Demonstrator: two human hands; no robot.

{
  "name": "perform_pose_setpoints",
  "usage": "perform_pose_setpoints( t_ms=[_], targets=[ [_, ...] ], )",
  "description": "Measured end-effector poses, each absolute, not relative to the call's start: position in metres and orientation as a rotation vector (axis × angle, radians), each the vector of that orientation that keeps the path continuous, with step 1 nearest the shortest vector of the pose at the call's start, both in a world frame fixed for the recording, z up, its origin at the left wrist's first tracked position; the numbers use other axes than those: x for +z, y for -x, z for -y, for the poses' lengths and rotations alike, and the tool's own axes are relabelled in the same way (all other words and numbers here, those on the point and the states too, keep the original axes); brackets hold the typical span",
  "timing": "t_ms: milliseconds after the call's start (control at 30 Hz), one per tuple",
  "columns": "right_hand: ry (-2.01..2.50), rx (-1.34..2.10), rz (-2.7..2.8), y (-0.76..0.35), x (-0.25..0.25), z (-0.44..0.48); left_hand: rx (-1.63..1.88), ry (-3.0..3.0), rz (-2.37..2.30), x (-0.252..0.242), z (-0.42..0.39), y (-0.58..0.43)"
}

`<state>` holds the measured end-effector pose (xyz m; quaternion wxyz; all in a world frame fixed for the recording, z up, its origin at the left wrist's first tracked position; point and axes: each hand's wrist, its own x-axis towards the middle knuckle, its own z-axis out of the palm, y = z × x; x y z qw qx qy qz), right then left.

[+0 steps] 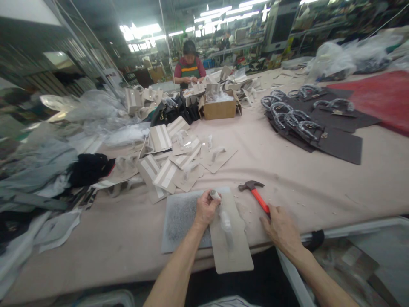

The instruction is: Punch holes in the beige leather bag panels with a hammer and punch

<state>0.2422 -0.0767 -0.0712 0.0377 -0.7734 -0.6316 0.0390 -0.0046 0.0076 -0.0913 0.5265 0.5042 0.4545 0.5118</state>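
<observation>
Desk [319, 179]: matt beige cloth. Panel [231, 251]: smooth matt beige card or leather, cannot tell. Pad [180, 219]: grey, speckled, rough. Hammer [257, 196]: dark metal head, glossy orange plastic grip. Box [219, 108]: brown cardboard

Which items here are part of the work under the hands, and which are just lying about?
In hand:
left hand gripping a small punch
beige panel on the grey pad
right hand at the hammer

Lying about:
beige pieces pile
dark panels with handles
cardboard box
</observation>
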Motion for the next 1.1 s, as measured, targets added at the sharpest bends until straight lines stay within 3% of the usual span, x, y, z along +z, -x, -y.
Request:
perform_pose_setpoints(
  t_ms=[133,267,367,467,633,833,1000,1100],
  targets=[
    [2.394,0.340,1.806,-0.251,-0.071,0.070,1.220,-1.273,-1.151,-0.089,-0.004,0.003],
    [2.149,1.214,1.199,-0.243,-0.051,0.058,1.196,-1.467,-1.207,-0.086,0.000,0.003],
    [1.941,1.551,0.968,-0.230,-0.028,0.054,1.155,-1.610,-1.197,-0.085,0.000,0.003],
    [1.868,1.372,1.064,-0.220,-0.001,0.055,1.123,-1.689,-1.184,-0.084,-0.002,0.002],
    [1.814,0.488,1.631,-0.211,0.033,0.065,1.118,-1.691,-1.182,-0.084,-0.003,0.002],
    [1.933,0.361,2.171,-0.215,0.043,0.068,1.120,-1.688,-1.219,-0.084,-0.001,0.001],
    [1.706,0.068,1.627,-0.210,0.090,0.061,1.142,-1.737,-1.221,-0.082,0.000,0.002],
    [1.629,0.034,1.482,-0.202,0.079,0.065,1.144,-1.734,-1.203,-0.081,0.001,0.002]
  ],
)
